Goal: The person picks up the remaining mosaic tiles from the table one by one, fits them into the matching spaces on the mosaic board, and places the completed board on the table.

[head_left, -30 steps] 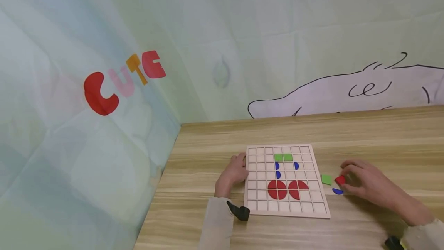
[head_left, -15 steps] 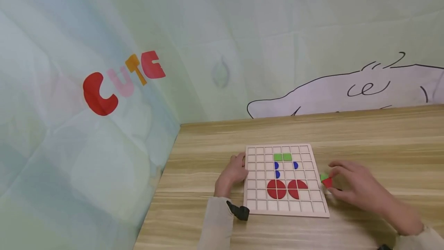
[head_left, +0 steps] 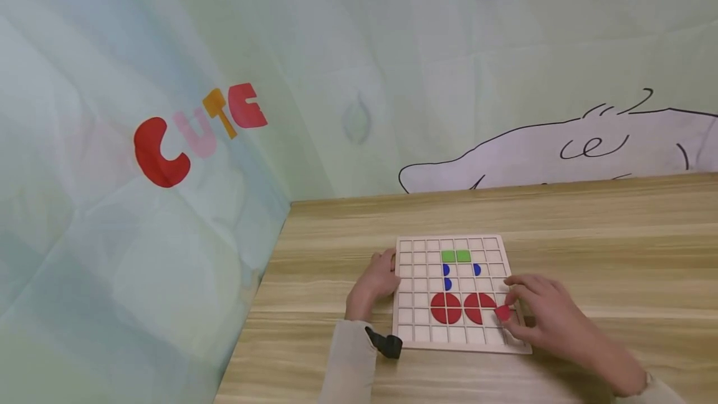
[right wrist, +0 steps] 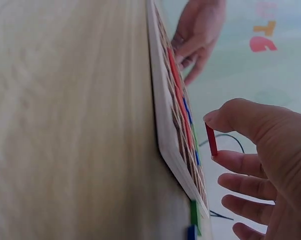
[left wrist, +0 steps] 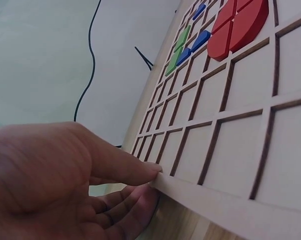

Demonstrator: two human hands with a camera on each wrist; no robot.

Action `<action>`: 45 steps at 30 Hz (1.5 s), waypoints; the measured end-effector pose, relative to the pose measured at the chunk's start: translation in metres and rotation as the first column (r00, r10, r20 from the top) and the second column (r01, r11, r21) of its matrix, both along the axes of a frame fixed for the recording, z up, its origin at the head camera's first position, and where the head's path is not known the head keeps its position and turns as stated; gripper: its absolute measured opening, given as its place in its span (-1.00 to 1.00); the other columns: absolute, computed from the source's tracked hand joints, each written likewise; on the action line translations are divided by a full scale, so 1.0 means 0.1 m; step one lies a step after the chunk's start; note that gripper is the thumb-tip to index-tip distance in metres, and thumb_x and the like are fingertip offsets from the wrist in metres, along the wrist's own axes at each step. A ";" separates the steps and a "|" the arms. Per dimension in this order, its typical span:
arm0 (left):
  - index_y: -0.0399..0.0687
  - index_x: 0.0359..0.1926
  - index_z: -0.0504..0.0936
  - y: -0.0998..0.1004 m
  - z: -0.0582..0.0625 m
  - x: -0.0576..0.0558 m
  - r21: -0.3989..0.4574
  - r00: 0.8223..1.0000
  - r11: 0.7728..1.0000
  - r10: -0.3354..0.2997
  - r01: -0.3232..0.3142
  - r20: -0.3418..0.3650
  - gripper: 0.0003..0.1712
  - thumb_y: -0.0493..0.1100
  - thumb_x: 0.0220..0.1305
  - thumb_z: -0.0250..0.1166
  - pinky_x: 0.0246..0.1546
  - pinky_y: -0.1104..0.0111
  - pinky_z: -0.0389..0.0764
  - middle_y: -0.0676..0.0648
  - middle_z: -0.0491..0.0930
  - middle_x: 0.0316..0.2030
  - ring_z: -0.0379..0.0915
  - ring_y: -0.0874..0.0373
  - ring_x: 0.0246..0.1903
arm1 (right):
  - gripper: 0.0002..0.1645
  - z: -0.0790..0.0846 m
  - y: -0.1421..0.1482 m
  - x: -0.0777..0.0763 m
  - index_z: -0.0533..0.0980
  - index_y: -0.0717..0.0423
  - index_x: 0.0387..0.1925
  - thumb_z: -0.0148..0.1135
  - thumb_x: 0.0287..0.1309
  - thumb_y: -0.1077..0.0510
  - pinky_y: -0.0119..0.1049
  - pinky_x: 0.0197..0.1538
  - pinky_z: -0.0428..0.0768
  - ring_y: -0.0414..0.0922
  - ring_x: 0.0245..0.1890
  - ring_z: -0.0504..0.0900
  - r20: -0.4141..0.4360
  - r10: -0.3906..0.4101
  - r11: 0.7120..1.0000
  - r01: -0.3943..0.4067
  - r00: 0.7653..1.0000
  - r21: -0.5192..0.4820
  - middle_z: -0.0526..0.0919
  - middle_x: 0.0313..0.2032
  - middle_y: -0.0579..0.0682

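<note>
My left hand (head_left: 374, 279) grips the left edge of a pale wooden grid board (head_left: 460, 347); in the left wrist view its thumb lies on the rim, fingers below. My right hand (head_left: 552, 317) pinches a red quarter-circle piece (head_left: 502, 312) between thumb and index finger, over the board's right side. The right wrist view shows this red piece (right wrist: 210, 140) edge-on, raised above the board. On the grid sit a full red circle (head_left: 452, 315) of quarters and a second red circle (head_left: 472, 300) with its lower right cell bare. Above them are blue half-circles (head_left: 447, 283) and two green squares (head_left: 449, 256).
A green piece (right wrist: 194, 215) and a blue piece (right wrist: 191, 233) lie beside the board's right edge; my right hand hides them in the head view. A printed cloth wall (head_left: 336, 80) rises behind the wooden table (head_left: 314, 235) and along its left side.
My right hand has carried the red quarter-circle piece leftward from the table, past the green square, to over the board. The left hand stays on the board's edge.
</note>
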State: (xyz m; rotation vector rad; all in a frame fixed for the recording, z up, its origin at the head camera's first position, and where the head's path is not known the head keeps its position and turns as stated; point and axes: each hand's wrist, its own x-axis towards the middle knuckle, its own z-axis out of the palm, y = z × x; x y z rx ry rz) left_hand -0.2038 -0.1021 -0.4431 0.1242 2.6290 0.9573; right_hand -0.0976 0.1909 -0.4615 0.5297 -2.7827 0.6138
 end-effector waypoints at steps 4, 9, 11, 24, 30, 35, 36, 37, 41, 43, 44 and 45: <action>-0.14 0.39 0.22 0.00 -0.01 0.00 0.009 1.000 1.000 -0.007 0.007 -0.007 -0.26 -0.40 0.13 0.10 0.11 0.11 0.35 -0.23 0.30 0.08 0.29 -0.04 -0.03 | -0.72 -0.03 -0.08 0.01 0.49 -0.19 -0.47 0.48 -0.19 -0.01 0.12 0.14 0.25 0.10 0.11 0.43 0.035 -0.009 1.000 0.008 0.999 0.013 0.58 0.02 0.04; -0.15 0.39 0.23 0.00 0.00 0.00 0.010 1.000 1.000 -0.009 0.009 -0.013 -0.26 -0.40 0.13 0.10 0.10 0.10 0.36 -0.24 0.30 0.10 0.29 -0.04 -0.03 | -0.72 -0.08 -0.16 0.03 0.51 -0.14 -0.45 0.48 -0.15 -0.04 0.10 0.10 0.29 0.10 0.08 0.45 -0.010 0.009 0.999 -0.009 1.000 0.044 0.59 -0.01 0.06; -0.15 0.39 0.23 0.00 0.00 0.00 0.010 1.000 1.000 -0.009 0.010 -0.013 -0.26 -0.40 0.13 0.11 0.09 0.10 0.36 -0.24 0.30 0.10 0.29 -0.03 -0.04 | -0.73 -0.08 -0.17 0.04 0.52 -0.13 -0.44 0.49 -0.15 -0.02 0.10 0.09 0.31 0.09 0.07 0.47 -0.030 0.012 0.999 -0.011 0.999 0.049 0.60 -0.02 0.06; -0.16 0.38 0.24 -0.01 -0.01 -0.01 0.022 1.000 1.000 -0.013 0.014 -0.023 -0.27 -0.40 0.13 0.09 0.13 0.09 0.35 -0.25 0.30 0.11 0.28 -0.05 -0.01 | -0.75 -0.09 -0.18 0.03 0.57 -0.09 -0.48 0.53 -0.21 0.05 0.10 0.05 0.37 0.09 0.00 0.50 -0.078 -0.003 0.997 0.009 0.997 0.075 0.63 -0.11 0.05; -0.14 0.38 0.24 -0.01 0.00 0.00 0.020 1.000 1.000 -0.003 0.003 -0.011 -0.27 -0.40 0.14 0.10 0.14 0.08 0.34 -0.24 0.30 0.12 0.29 -0.04 0.00 | -0.76 -0.09 -0.19 0.01 0.57 -0.10 -0.53 0.54 -0.22 0.08 0.10 0.04 0.39 0.09 -0.01 0.52 -0.099 -0.001 0.998 0.007 0.995 0.063 0.63 -0.11 0.05; -0.15 0.39 0.22 -0.01 -0.01 -0.01 0.019 1.000 1.000 -0.001 0.001 -0.005 -0.26 -0.40 0.14 0.11 0.13 0.08 0.35 -0.24 0.30 0.11 0.29 -0.04 -0.01 | -0.75 -0.09 -0.19 0.01 0.57 -0.13 -0.55 0.55 -0.24 0.11 0.08 0.02 0.40 0.07 -0.03 0.52 -0.103 0.004 0.998 0.002 0.995 0.056 0.63 -0.12 0.04; -0.15 0.39 0.22 -0.01 -0.01 -0.01 0.019 1.000 1.000 -0.003 0.003 -0.005 -0.26 -0.41 0.14 0.11 0.14 0.09 0.34 -0.24 0.30 0.11 0.29 -0.04 0.00 | -0.75 -0.09 -0.19 0.01 0.57 -0.12 -0.55 0.55 -0.24 0.12 0.08 0.01 0.40 0.07 -0.03 0.52 -0.104 0.006 0.998 -0.001 0.995 0.056 0.63 -0.12 0.04; -0.14 0.39 0.22 -0.01 -0.02 -0.01 0.019 1.000 1.000 -0.004 0.004 -0.005 -0.26 -0.41 0.14 0.11 0.14 0.09 0.34 -0.24 0.30 0.11 0.29 -0.04 -0.01 | -0.75 -0.09 -0.19 0.01 0.57 -0.12 -0.55 0.55 -0.25 0.12 0.09 0.01 0.40 0.08 -0.03 0.52 -0.105 0.009 0.999 -0.004 0.994 0.054 0.63 -0.13 0.04; -0.13 0.40 0.21 -0.01 -0.01 0.00 0.024 1.000 1.000 -0.009 0.009 -0.005 -0.25 -0.41 0.14 0.10 0.16 0.09 0.33 -0.24 0.30 0.11 0.28 -0.04 0.01 | -0.76 -0.07 -0.17 0.02 0.57 -0.13 -0.52 0.54 -0.22 0.13 0.12 0.04 0.40 0.10 -0.01 0.52 -0.076 0.009 0.999 -0.006 0.997 0.039 0.63 -0.11 0.05; -0.13 0.40 0.22 -0.01 0.00 0.00 0.028 1.000 1.000 -0.010 0.011 -0.004 -0.25 -0.41 0.14 0.10 0.16 0.08 0.33 -0.24 0.30 0.10 0.28 -0.04 0.00 | -0.76 -0.05 -0.15 0.02 0.57 -0.14 -0.50 0.52 -0.20 0.15 0.13 0.04 0.39 0.11 0.00 0.52 -0.069 0.003 1.000 -0.001 0.998 0.031 0.63 -0.10 0.05; -0.13 0.40 0.22 -0.01 0.00 0.00 0.030 1.000 1.000 -0.011 0.011 -0.004 -0.26 -0.41 0.14 0.10 0.16 0.09 0.32 -0.24 0.30 0.10 0.27 -0.04 0.01 | -0.76 -0.04 -0.13 0.02 0.57 -0.13 -0.49 0.51 -0.19 0.17 0.13 0.03 0.40 0.11 0.00 0.52 -0.070 -0.001 1.000 0.003 0.998 0.028 0.63 -0.09 0.05; -0.13 0.39 0.22 -0.01 0.00 0.00 0.030 1.000 1.000 -0.010 0.010 -0.003 -0.26 -0.41 0.14 0.10 0.16 0.09 0.32 -0.24 0.30 0.10 0.27 -0.04 0.01 | -0.76 -0.02 -0.12 0.02 0.57 -0.13 -0.48 0.50 -0.18 0.19 0.13 0.02 0.40 0.12 0.00 0.52 -0.077 -0.005 1.000 0.007 0.997 0.025 0.63 -0.09 0.05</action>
